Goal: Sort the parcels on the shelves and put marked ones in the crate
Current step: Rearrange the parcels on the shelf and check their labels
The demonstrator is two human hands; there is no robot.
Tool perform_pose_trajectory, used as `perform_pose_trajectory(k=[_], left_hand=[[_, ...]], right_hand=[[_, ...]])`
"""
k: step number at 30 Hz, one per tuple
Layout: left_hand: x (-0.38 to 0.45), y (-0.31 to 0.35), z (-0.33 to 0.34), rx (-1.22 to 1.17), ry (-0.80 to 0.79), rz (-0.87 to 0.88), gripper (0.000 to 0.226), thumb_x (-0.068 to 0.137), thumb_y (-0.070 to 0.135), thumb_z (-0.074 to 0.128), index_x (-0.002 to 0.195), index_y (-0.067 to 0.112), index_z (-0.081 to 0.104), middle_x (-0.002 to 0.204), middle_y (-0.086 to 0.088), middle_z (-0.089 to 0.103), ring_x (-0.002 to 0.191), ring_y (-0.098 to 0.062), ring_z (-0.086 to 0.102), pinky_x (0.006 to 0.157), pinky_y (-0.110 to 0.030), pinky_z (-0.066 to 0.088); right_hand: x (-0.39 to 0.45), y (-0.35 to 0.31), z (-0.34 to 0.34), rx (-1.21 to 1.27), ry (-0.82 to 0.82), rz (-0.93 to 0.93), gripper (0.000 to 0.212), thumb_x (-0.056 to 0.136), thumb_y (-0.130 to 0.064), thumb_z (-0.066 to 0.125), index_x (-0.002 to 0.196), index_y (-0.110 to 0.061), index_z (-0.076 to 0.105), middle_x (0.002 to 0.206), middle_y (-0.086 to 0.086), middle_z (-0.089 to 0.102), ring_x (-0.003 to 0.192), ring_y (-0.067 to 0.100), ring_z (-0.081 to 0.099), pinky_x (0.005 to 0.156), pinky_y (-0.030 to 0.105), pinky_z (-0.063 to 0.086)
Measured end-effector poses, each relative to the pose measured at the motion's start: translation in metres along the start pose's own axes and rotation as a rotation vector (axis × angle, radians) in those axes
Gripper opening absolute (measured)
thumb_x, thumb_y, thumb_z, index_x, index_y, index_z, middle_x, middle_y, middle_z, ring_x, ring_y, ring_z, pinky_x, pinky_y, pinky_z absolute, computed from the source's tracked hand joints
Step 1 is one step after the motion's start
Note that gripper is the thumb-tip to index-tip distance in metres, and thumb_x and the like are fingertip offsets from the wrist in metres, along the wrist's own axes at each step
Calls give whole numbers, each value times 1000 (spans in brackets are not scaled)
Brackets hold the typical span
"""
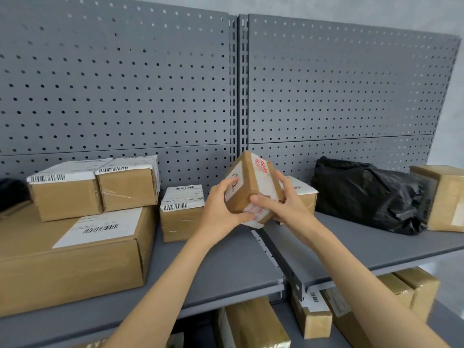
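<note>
A small brown cardboard parcel with white tape and red lettering is held tilted above the grey shelf, in front of the pegboard. My left hand grips its left and lower side. My right hand grips its right side, thumb across the front. Behind my right hand another labelled box stands on the shelf, mostly hidden. No crate is in view.
On the left a large flat box carries two smaller boxes; a labelled box stands beside it. A black plastic bag and a taped box lie at the right. Several parcels fill the lower shelf.
</note>
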State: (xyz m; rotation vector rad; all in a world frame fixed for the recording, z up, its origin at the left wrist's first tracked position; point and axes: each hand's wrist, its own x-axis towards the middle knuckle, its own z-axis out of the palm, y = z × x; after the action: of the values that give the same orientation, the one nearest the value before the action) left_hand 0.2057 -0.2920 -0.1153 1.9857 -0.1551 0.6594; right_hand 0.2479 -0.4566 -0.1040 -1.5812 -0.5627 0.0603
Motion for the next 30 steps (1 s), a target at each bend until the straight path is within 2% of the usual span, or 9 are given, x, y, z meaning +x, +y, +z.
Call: perform_pose_trajectory(k=[6,9,12,14,18,20,22,26,30], left_hand=[[-2,4,-3,-24,24,44,71,60,19,85,117,35,47,127,3,42,112,-10,52,94,-31,48],[-4,5,-5,-50,-65,5,95,52,43,85,127,49,29,129,10,46,115,-6,53,93,-29,47],[-3,6,-7,-176,-147,-46,120,45,50,87,124,74,0,129,12,54,112,-6,59,96,-36,47],[-2,5,-9,-240,-148,-45,122,49,44,88,124,75,-3,121,13,61,105,-5,63,92,-35,50],[-1,12,-12,-352,-102,-92,106,57,54,80,138,52,12,99,20,70,93,-7,68,77,-30,55],[-1,21,-15,-449,-105,-178,83,66,62,65,135,28,33,98,3,72,84,-19,69,68,-27,55],[0,31,-19,-483,-103,-240,64,71,67,49,118,24,52,98,-10,70,78,-22,67,65,-26,54],[4,39,-21,-390,-66,-236,47,81,67,36,104,32,57,92,-5,69,88,-18,65,75,-28,49],[4,39,-21,-331,-60,-159,37,87,40,58,120,23,58,103,-4,69,99,-17,65,90,-33,50]], right_hand=[[-2,4,0,189,21,50,97,58,-27,86,138,-35,32,113,-3,66,96,12,69,74,27,56],[-2,1,1,185,110,-47,100,58,-9,85,138,-32,29,123,1,60,106,14,64,87,34,54],[-4,-9,6,65,89,-177,86,66,2,79,133,-31,37,122,-8,59,105,1,60,81,18,52],[-6,-17,8,-15,35,-238,71,72,5,73,129,-28,46,120,-12,60,107,-2,57,77,11,48],[-8,-33,4,17,12,-254,52,81,-6,68,128,-20,51,128,-7,59,118,4,54,94,22,46],[-9,-38,-2,27,3,-245,49,80,-14,69,126,-20,53,128,-9,59,117,-1,53,92,16,44],[-10,-42,-6,25,-20,-243,48,79,-18,71,124,-21,54,126,-10,60,117,-2,53,85,10,46],[-10,-44,-11,2,-4,-242,52,74,-24,63,126,-30,55,122,-14,63,115,0,55,86,21,44],[-9,-35,-12,18,-50,-177,50,91,-14,47,132,-42,48,121,-24,61,107,-3,59,84,31,48]])
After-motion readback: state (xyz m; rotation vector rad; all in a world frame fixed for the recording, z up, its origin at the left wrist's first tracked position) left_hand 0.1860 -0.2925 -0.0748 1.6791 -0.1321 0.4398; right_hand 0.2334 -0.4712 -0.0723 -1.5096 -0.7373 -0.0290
